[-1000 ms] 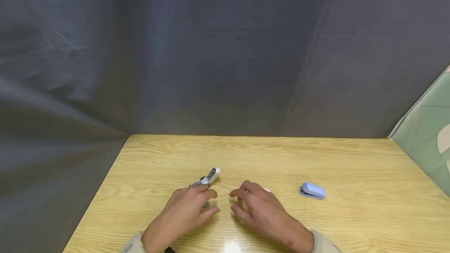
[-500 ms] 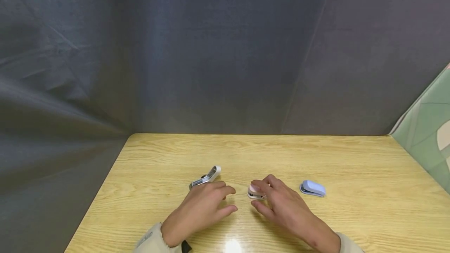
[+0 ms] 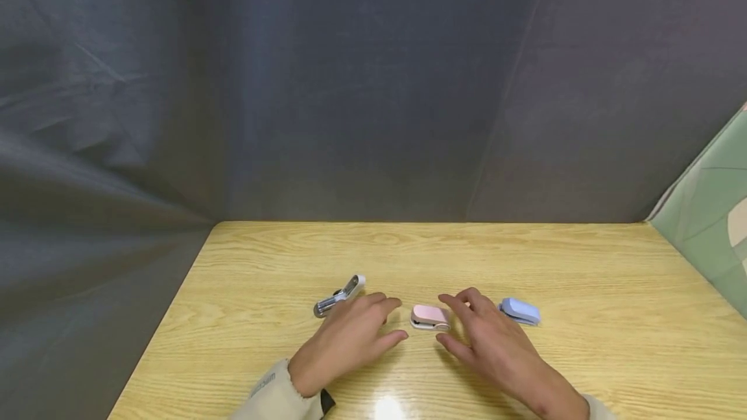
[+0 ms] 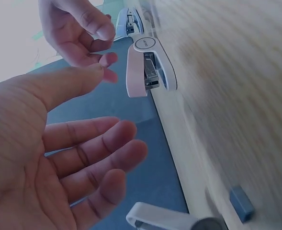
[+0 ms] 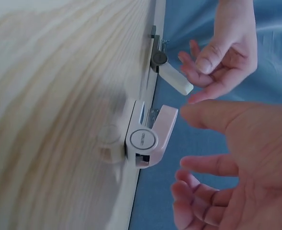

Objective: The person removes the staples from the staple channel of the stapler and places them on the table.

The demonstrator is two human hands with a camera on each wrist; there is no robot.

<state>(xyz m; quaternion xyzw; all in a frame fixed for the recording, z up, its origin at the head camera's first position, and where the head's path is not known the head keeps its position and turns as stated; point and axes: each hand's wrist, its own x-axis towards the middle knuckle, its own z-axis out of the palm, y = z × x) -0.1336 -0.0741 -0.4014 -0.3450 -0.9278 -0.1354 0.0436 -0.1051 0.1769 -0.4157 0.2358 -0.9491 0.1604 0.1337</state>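
Observation:
A small pink stapler (image 3: 430, 316) rests on the wooden table between my two hands. To its right my right hand (image 3: 496, 336) hovers, thumb and fingers spread apart and holding nothing. My left hand (image 3: 353, 339) is on the other side, also holding nothing, its fingers loosely bent. Just beyond the left hand lies a white stapler (image 3: 353, 286) with its top swung far back, baring the metal inside. In the left wrist view, a small blue-grey block (image 4: 241, 204) sits on the table near that white stapler.
A light blue stapler (image 3: 521, 311) lies just past my right hand. The wooden table (image 3: 262, 251) ends at a dark grey curtain (image 3: 373, 96) along the back and left. Green patterned cloth (image 3: 709, 212) hangs at the right edge.
Both hands have shifted right across the table. The right hand has moved off the pink stapler, which it mostly hid before. The white and blue staplers stay put.

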